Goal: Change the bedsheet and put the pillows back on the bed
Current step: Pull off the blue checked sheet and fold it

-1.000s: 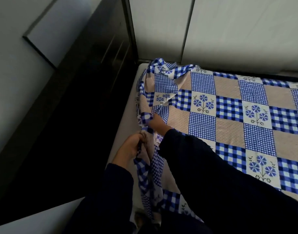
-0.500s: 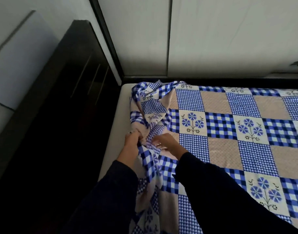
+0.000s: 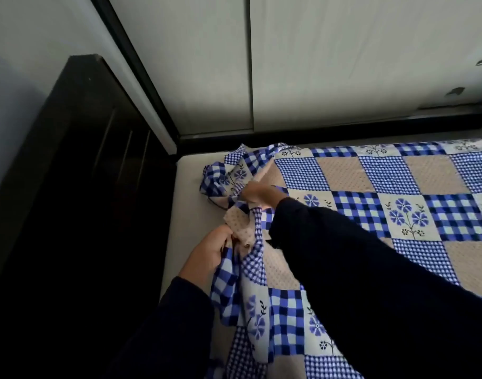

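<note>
We've got the left hand [image 3: 210, 254] curled round the bunched bedsheet [image 3: 371, 184] edge; the right hand [image 3: 257, 193] pinches its crumpled corner on the mattress [image 3: 189, 203].

left hand [image 3: 208, 255] gripping bedsheet [image 3: 371, 181], right hand [image 3: 257, 191] pinching it ahead

Item: one bedsheet [image 3: 371, 187], a patchwork print of blue-and-white checks, dotted beige squares and blue flower squares. We find it spread flat over most of the mattress [image 3: 187, 214], but bunched and creased at the far left corner, where a cream strip of mattress shows bare. We note the left hand [image 3: 209, 253] and right hand [image 3: 257, 192] each gripping the bunched edge.
</note>
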